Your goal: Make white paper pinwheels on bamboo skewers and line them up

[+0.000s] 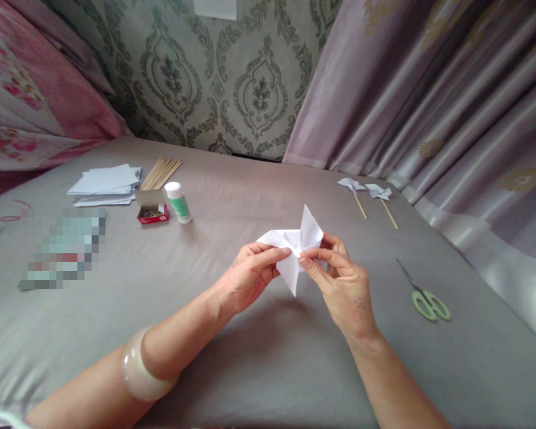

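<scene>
White paper stack (pixel 109 180), ten o'clock; white-green bottle (pixel 178 204), likewise. Left hand (pixel 245 275): thumb and fingers pinching folded paper pinwheel (pixel 293 239), clock centre. Right hand (pixel 346 286): thumb and forefinger pinching it near its middle. Stick-mounted pinwheels (pixel 379 192), two o'clock; green-handled scissors (pixel 422 292), four o'clock.

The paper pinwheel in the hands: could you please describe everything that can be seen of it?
The paper pinwheel is white, plain and looks made of thin folded paper. Three pointed blades show clearly: one up, one to the left, one down. The left hand and right hand pinch it near the centre, the right hand partly hiding its right side. It is held above the grey cloth.
</scene>
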A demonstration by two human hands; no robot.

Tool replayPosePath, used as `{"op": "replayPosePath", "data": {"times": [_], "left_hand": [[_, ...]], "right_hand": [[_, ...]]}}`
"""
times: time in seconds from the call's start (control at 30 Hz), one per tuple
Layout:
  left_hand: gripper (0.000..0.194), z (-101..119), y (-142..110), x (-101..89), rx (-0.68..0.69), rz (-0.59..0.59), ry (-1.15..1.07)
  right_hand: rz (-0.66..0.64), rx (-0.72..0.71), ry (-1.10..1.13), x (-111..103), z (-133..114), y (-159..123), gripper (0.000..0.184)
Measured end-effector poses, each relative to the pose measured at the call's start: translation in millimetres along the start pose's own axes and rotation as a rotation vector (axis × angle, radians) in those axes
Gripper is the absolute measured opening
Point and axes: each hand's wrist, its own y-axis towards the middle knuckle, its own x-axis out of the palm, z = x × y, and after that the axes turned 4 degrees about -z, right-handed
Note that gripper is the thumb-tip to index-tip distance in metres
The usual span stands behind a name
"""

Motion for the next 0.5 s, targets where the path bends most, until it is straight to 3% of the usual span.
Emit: {"op": "replayPosePath", "data": {"times": [0.5], "left_hand": [[0.016, 1.9, -0.9, 1.7, 0.009, -0.043, 0.005]], "right_hand": [[0.003, -0.022, -0.075, -1.3, -4.8, -0.6, 0.008]]}}
